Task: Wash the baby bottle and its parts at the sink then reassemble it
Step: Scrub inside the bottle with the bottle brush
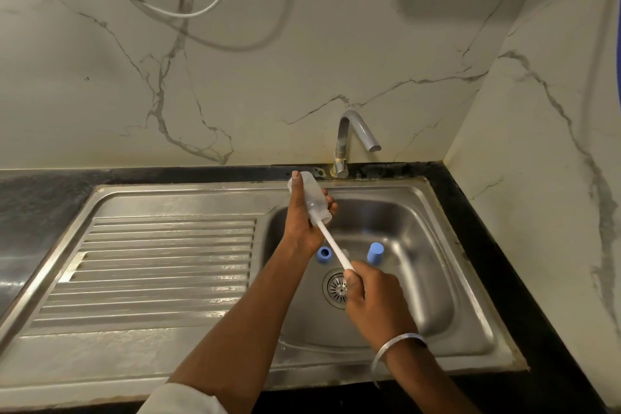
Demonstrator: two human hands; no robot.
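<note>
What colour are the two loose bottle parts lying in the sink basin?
Both are light blue, the ring and the cap; the head view shows them.

1 bottle (311,200), 1 brush (332,244), 2 blue parts (375,252)

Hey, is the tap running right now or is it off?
Off, as far as the view shows: no stream falls from the tap spout into the sink.

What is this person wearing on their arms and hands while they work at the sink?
Both hands are bare, with no gloves. The right hand has a thin silver bangle around the wrist. The left hand shows no jewellery, and that forearm is bare down to a white sleeve pushed up near the elbow at the bottom edge of the view.
</note>
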